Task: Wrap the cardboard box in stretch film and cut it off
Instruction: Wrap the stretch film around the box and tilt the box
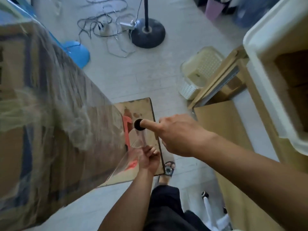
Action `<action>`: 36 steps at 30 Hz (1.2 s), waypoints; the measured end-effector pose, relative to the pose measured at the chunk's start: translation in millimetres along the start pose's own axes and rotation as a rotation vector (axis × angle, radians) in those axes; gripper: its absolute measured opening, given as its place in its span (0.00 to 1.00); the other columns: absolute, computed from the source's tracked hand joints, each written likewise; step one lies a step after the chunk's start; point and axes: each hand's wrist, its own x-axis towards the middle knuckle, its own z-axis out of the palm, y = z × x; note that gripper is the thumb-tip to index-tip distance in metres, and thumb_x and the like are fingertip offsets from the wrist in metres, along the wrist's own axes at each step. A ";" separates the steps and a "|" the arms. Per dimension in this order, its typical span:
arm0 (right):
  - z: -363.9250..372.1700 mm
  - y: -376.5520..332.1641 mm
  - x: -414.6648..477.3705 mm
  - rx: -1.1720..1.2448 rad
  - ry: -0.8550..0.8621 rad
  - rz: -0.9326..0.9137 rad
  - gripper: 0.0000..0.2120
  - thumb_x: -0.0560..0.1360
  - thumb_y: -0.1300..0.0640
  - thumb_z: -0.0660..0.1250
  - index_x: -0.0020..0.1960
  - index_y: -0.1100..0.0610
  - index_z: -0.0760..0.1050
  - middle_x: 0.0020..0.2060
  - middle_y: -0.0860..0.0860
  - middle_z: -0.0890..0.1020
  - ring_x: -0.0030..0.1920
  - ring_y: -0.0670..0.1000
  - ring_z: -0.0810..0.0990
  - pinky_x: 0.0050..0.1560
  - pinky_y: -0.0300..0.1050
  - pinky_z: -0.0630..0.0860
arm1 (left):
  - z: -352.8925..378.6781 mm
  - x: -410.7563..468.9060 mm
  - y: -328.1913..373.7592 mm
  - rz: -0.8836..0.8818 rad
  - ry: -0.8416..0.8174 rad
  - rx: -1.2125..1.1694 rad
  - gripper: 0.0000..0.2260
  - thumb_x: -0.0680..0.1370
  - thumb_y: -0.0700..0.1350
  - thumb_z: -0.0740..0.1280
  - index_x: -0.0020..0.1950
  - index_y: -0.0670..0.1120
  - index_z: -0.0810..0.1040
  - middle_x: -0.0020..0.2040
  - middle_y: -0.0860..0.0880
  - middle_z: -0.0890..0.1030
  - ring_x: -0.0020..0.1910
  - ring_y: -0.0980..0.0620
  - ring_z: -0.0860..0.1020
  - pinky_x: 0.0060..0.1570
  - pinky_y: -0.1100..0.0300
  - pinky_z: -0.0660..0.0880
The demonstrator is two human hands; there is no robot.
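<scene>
Clear stretch film runs taut from the tall cardboard box, which fills the left side of the view and already carries wrinkled layers of wrap, across to a film roll held upright between the two hands. The right hand is above, its index finger pushed into the dark open top of the roll's core while the other fingers curl loosely. The left hand is below, fingers closed around the lower end of the roll, just beside the box's near corner. Under the roll, a flat sheet of cardboard lies on the pale tiled floor, with a red mark printed on it, seen partly through the film. A sandalled foot shows at the sheet's near edge. Farther off, a round black stand base sits among tangled cables, a blue plastic piece lies near the box, and a perforated basket rests against more cardboard on the right.
</scene>
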 end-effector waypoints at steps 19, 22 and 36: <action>-66.2 77.8 121.6 -0.142 -0.063 -0.450 0.34 0.81 0.62 0.56 0.77 0.38 0.45 0.37 0.50 0.73 0.29 0.48 0.69 0.26 0.43 0.57 | 103.9 58.1 2.5 0.282 -0.034 -0.386 0.21 0.84 0.43 0.54 0.31 0.49 0.71 0.24 0.55 0.71 0.19 0.60 0.66 0.24 0.64 0.70; -68.9 91.4 137.6 -0.106 -0.062 -0.516 0.34 0.81 0.62 0.56 0.77 0.37 0.47 0.37 0.50 0.73 0.30 0.49 0.71 0.28 0.44 0.62 | 121.8 62.4 6.4 0.342 0.024 -0.398 0.15 0.78 0.37 0.56 0.32 0.49 0.69 0.24 0.55 0.70 0.18 0.60 0.65 0.23 0.66 0.69; -75.0 94.6 247.1 -0.048 -0.091 -0.745 0.31 0.81 0.63 0.55 0.77 0.40 0.50 0.34 0.50 0.75 0.28 0.49 0.73 0.27 0.44 0.63 | 152.4 105.7 61.5 0.491 0.217 -0.507 0.10 0.71 0.35 0.62 0.35 0.49 0.69 0.21 0.53 0.68 0.18 0.59 0.65 0.27 0.66 0.71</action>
